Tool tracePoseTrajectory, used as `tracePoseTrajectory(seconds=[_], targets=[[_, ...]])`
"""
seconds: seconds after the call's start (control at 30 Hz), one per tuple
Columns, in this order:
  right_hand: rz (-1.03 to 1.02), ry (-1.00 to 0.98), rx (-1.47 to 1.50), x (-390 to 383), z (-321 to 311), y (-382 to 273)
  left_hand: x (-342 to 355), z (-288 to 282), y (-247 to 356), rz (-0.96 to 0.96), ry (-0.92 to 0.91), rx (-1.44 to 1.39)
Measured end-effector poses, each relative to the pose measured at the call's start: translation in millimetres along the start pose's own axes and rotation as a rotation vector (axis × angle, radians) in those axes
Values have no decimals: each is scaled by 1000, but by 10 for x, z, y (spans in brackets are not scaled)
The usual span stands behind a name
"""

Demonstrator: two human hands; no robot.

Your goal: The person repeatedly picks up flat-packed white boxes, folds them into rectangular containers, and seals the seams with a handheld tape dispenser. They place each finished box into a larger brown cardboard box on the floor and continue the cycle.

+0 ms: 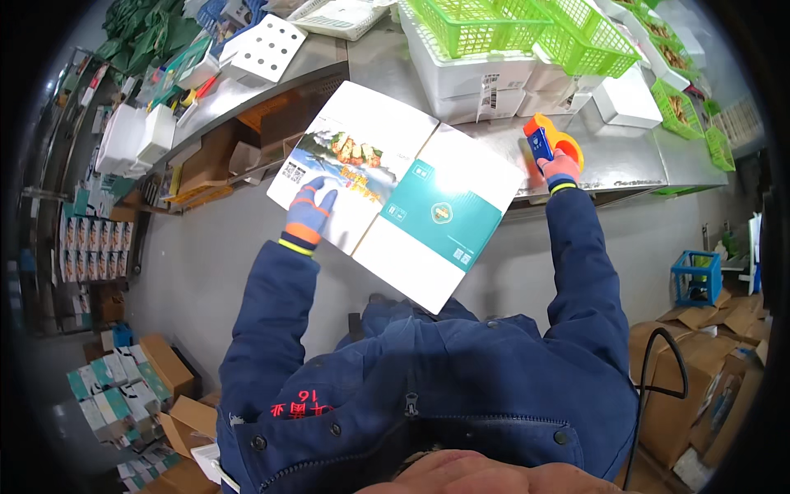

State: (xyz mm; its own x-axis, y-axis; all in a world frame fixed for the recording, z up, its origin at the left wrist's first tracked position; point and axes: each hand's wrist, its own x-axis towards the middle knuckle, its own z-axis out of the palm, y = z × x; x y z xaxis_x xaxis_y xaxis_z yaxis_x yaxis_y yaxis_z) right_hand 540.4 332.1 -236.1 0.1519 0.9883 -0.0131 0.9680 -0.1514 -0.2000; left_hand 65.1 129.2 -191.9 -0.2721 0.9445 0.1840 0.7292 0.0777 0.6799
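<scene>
Left hand [309, 210], blue glove with orange cuff: fingers together and flat, pressing down on the left panel of the flat carton [395, 191]. Right hand [559, 169], same glove type: fingers curled around the tape dispenser [550, 142], orange body with blue part, at 2 o'clock from the carton, resting on the steel table [625, 156].

Carton: unfolded, white, lying half over the table edge. Food photo on the left panel, teal block with round emblem on the right.

At 12 o'clock: white foam boxes [485, 82] with small labels, green mesh baskets [527, 29] on top. At 10 o'clock: white perforated lid [265, 49]. Grey floor; brown cardboard boxes [708, 379] at 4 o'clock, stacked teal-white cartons [111, 399] at 8 o'clock.
</scene>
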Motion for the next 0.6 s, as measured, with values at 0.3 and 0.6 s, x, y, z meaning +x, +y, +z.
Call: tracePoseTrajectory(seconds=[0.3,0.6], targets=[[-119,431,148,-306,480,76,1503,168,-1463,-107,-18,204],[538,27,972,-1801,1078,-706,2261,511,-1844,-255,-324,150]])
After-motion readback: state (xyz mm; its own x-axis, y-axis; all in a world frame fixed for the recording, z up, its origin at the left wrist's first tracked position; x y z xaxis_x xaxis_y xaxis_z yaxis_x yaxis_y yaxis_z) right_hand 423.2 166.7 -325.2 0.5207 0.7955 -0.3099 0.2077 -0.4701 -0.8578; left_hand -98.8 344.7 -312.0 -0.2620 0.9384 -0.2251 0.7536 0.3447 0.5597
